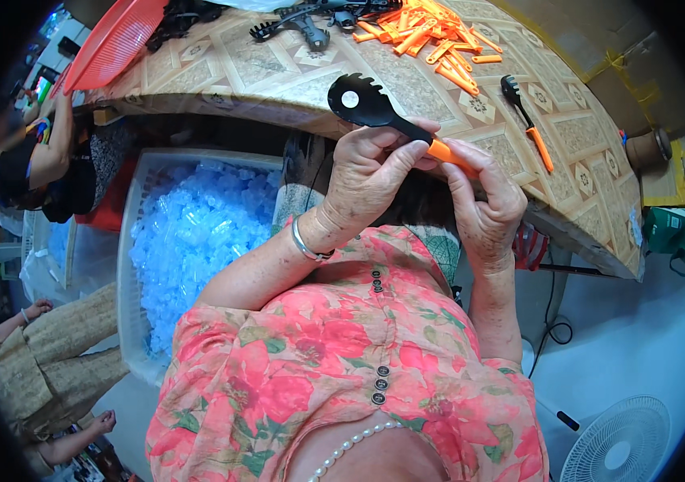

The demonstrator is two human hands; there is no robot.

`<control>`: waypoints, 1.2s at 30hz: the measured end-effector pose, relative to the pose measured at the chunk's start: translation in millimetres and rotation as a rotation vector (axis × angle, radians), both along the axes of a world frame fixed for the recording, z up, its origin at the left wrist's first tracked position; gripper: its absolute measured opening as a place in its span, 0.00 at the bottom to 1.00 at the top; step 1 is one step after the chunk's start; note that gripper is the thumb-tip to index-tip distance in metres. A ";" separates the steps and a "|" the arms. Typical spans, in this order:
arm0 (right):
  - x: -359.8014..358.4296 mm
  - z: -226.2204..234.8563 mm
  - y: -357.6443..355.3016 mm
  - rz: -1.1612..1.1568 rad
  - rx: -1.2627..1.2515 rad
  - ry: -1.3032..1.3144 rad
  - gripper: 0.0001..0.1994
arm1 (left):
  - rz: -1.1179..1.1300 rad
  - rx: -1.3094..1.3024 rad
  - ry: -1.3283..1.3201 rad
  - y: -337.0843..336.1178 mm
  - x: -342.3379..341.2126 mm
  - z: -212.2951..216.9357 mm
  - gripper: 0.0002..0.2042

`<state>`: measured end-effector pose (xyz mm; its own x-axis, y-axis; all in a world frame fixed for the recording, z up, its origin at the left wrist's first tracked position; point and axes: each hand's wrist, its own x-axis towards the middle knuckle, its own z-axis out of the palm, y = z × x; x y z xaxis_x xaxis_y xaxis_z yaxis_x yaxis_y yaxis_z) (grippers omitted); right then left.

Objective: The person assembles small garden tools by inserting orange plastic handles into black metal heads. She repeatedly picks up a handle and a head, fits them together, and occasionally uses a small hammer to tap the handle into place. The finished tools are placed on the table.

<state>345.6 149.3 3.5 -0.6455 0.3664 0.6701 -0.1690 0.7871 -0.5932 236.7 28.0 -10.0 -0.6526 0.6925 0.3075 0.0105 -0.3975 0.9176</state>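
Note:
A black pasta server [373, 108] with a toothed bowl and a round hole is held up in front of me, over the table's near edge. My left hand [362, 177] pinches its black neck close to where it meets the orange handle [443, 152]. The fingers of my right hand [488, 193] are closed around that handle. Farther right on the table lies another black toothed utensil with an orange handle [539, 148]. A heap of loose orange handles [423, 30] is at the far side, and black utensil heads [308, 28] lie left of it.
A red plastic basket [113, 48] overhangs the patterned table [254, 68] at far left. Below stands a white crate [128, 265] of bluish clear plastic pieces. Other people [53, 161] are at left. A fan [619, 450], a cable and a green bag [672, 233] are at right.

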 end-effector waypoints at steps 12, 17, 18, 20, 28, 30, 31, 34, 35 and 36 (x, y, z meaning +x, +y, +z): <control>-1.7 -4.5 1.7 0.010 -0.012 0.005 0.10 | 0.038 0.029 0.075 1.8 -0.9 -4.1 0.10; -1.9 -8.0 -1.2 0.006 -0.048 0.026 0.10 | -0.016 -0.010 0.130 -0.8 -4.5 -6.8 0.11; -2.0 -8.1 -1.5 -0.001 -0.038 0.027 0.10 | -0.027 -0.021 0.145 -1.5 -4.6 -6.0 0.11; -3.0 -7.4 -1.8 -0.015 -0.013 0.033 0.11 | -0.016 -0.061 0.167 -2.1 -4.8 -7.1 0.12; -4.7 -10.8 -5.0 -0.051 0.141 0.072 0.12 | 0.023 0.002 0.135 1.4 0.0 -11.8 0.12; -4.6 -12.0 -5.0 -0.026 0.119 0.084 0.12 | 0.045 0.034 0.082 1.7 3.0 -8.9 0.10; -5.0 -12.7 -4.4 0.005 0.090 0.088 0.12 | 0.066 0.053 0.059 0.4 3.5 -6.9 0.10; -2.8 -5.6 -4.7 0.031 0.019 0.036 0.12 | 0.322 -0.134 0.372 3.7 -1.0 -4.4 0.10; 3.8 -8.1 -5.7 0.002 -0.085 -0.023 0.11 | 0.329 -0.235 0.464 5.6 -1.2 -14.1 0.10; 0.4 -12.8 -3.1 0.072 -0.214 -0.018 0.10 | 0.220 -0.303 0.426 2.4 -1.6 -14.4 0.07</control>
<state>346.0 146.3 -9.3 -0.6864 0.4519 0.5698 -0.2078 0.6291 -0.7491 235.1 30.4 -24.5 -0.6536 0.6521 0.3842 0.4575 -0.0639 0.8869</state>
